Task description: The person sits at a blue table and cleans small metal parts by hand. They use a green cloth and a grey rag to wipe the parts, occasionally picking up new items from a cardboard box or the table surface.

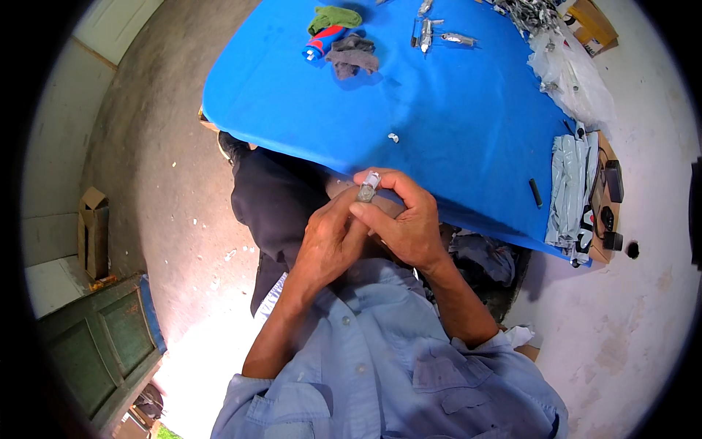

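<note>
Just off the near edge of the blue table, both my hands are closed around one small part with a white upper end and a dull metallic lower end (367, 187). My left hand (333, 233) grips it from the left, its fingers partly hidden behind the part. From the other side, the thumb and bent forefinger of my right hand (409, 221) pinch it. The part points up and slightly right; its exact kind is too small to make out. A small white scrap (393, 137) lies on the blue tabletop (307, 110) beyond my hands.
Farther off lie a blue and red bottle (322, 44), a green cloth (335, 18), a grey cloth (352, 57) and silvery parts (426, 35). At the right are a clear plastic bag (574, 77), grey plastic packaging (568, 186), a black stick (535, 193) and a cardboard box (605, 212).
</note>
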Tool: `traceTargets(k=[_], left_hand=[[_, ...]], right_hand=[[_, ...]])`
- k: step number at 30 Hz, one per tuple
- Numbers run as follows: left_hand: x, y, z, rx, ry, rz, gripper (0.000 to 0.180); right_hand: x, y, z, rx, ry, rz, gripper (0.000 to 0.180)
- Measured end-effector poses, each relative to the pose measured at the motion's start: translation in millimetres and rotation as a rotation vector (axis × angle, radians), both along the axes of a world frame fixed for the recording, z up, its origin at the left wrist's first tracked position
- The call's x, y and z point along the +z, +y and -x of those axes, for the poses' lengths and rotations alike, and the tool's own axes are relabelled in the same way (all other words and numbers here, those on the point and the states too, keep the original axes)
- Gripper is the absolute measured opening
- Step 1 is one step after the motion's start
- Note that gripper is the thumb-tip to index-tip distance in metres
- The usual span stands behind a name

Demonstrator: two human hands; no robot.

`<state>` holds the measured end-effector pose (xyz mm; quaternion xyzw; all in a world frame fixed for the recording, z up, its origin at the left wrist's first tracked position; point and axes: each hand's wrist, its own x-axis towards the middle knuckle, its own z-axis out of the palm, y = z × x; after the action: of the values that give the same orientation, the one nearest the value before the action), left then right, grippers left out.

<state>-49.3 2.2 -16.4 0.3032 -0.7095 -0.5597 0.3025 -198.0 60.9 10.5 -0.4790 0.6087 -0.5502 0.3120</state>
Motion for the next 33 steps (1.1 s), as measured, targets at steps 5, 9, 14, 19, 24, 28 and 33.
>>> traceTargets(k=[5,9,14,19,24,28,33], left_hand=[[15,2,4,0.049,-0.123,-0.017,0.037],[5,-1,0,0.112,-0.148,-0.02,0.034],[10,-17,6,0.129,-0.183,0.257,0.028],[20,-38,42,0.106,-0.309,0.696,0.034],[9,-47,82,-0.023,-0.403,0.859,0.044],[0,-9,82,-0.306,-0.332,0.876,0.044],[2,19,64,-0.38,-0.156,0.803,0.037]], right_hand=[[3,1,8,-0.046,-0.373,-0.043,0.025],[2,-1,46,-0.153,-0.419,0.089,0.022],[5,-2,116,-0.31,-0.197,0.107,0.02],[-2,-8,147,-0.367,-0.126,0.115,0.024],[-23,-7,152,-0.42,-0.15,0.074,0.028],[-36,-3,153,-0.468,-0.224,0.122,0.029],[-37,-6,151,-0.439,-0.189,0.11,0.029]])
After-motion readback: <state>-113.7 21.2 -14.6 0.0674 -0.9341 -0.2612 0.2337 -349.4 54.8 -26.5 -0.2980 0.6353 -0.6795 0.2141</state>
